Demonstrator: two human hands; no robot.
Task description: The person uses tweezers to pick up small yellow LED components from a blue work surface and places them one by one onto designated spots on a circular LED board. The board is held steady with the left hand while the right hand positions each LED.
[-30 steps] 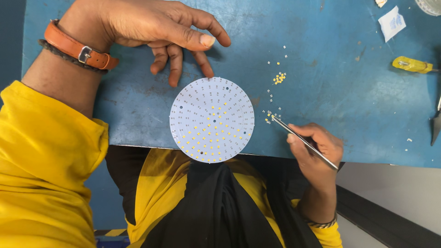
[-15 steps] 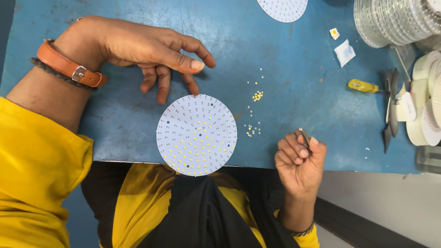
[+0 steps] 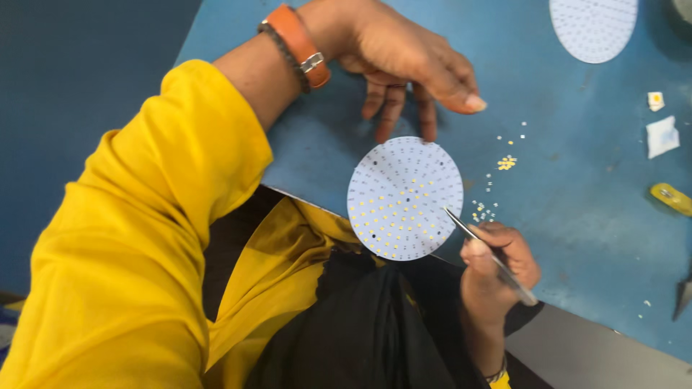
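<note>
The right hand (image 3: 497, 270) is closed around thin metal tweezers (image 3: 490, 256). It sits at the near edge of the blue tabletop (image 3: 577, 209). The tip of the tweezers points left and rests at the right edge of a round white board (image 3: 404, 197). The board lies flat at the near edge of the tabletop, and part of it sticks out over the edge. It is covered in rows of tiny dots, and many of the near ones are yellow.

The left hand (image 3: 404, 65) is on the tabletop just past the far side of the board. It holds nothing. Its fingers (image 3: 393, 108) are bent down and press on the tabletop, and their tips are just beside the far rim of the board. An orange strap (image 3: 299, 45) goes around the wrist, and the arm wears a yellow sleeve (image 3: 144, 238).

Tiny yellow bits (image 3: 507, 163) lie in a small pile to the right of the board. More tiny bits (image 3: 481, 212) lie between the board and the right hand.

A second round white board (image 3: 593, 25) lies at the far right. A scrap of white paper (image 3: 662, 135) and a small yellow tool (image 3: 670, 198) lie at the right side.
</note>
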